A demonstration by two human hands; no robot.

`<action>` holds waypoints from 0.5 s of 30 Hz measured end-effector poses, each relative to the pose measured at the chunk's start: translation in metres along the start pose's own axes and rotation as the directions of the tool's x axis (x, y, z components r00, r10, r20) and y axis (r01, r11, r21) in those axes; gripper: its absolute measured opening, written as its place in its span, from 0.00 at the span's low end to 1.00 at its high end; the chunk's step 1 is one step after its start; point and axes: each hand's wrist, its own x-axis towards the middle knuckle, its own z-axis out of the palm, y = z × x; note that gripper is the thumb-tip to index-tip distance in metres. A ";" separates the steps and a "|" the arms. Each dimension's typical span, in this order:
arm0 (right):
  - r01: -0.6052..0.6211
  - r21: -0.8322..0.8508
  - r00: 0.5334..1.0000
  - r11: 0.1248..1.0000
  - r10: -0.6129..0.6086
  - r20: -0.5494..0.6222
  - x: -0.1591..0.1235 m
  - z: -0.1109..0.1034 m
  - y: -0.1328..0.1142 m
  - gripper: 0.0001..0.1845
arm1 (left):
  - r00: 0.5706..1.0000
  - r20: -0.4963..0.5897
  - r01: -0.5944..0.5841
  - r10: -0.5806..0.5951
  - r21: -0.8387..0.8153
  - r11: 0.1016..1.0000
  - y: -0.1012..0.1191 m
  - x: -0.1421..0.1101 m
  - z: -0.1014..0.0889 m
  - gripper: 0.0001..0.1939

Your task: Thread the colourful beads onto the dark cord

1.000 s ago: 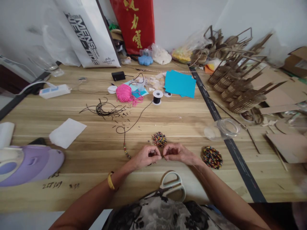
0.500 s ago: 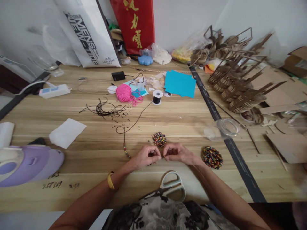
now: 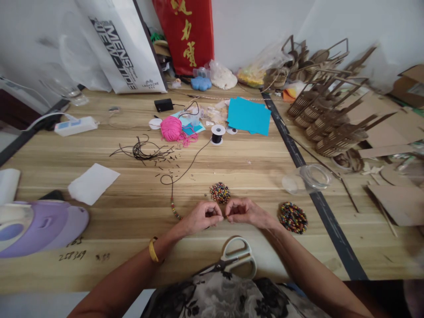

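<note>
Beadwork at the threading step, to judge from the left hand and right hand, nearly meeting tip to tip above the tabletop. On the left, thumb and fingertips in a close pinch, probably on the black cord, though largely hidden from view. On the right, the same tight pinch, with a hint of a tiny thing at the tips; cannot tell whether bead or cord end.

Runs, that cord, from the spool well beyond the hands, through a loose loop, to a short row of beads just beside the left hand, then out of sight beneath. Just beyond the fingertips, a heap of loose beads; right of the right hand, a coil of beads; on the near side of both, scissors, untouched.

Next, seems to call for steady fingertips: line up cord end and bead hole, push through, then draw the bead along towards the row.
</note>
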 end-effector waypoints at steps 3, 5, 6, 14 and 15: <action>0.005 -0.002 1.000 1.000 -0.005 -0.001 0.000 0.000 0.001 0.13 | 1.000 0.005 0.009 -0.009 0.005 1.000 0.001 0.000 0.000 0.08; 0.008 0.001 1.000 1.000 -0.008 0.003 0.000 0.000 0.001 0.13 | 1.000 0.007 0.009 -0.009 0.007 1.000 0.001 0.000 0.000 0.08; 0.009 0.002 1.000 1.000 -0.009 0.004 0.000 0.000 0.001 0.13 | 1.000 0.005 0.005 -0.005 0.008 1.000 0.001 0.000 0.000 0.08; 0.011 -0.004 1.000 1.000 -0.011 0.001 0.000 0.000 0.000 0.14 | 1.000 0.003 -0.006 0.006 0.003 1.000 -0.002 0.001 0.000 0.08; 0.012 -0.005 1.000 1.000 -0.012 0.001 0.000 0.000 0.000 0.13 | 1.000 0.005 -0.005 0.005 0.005 1.000 -0.002 0.001 0.000 0.08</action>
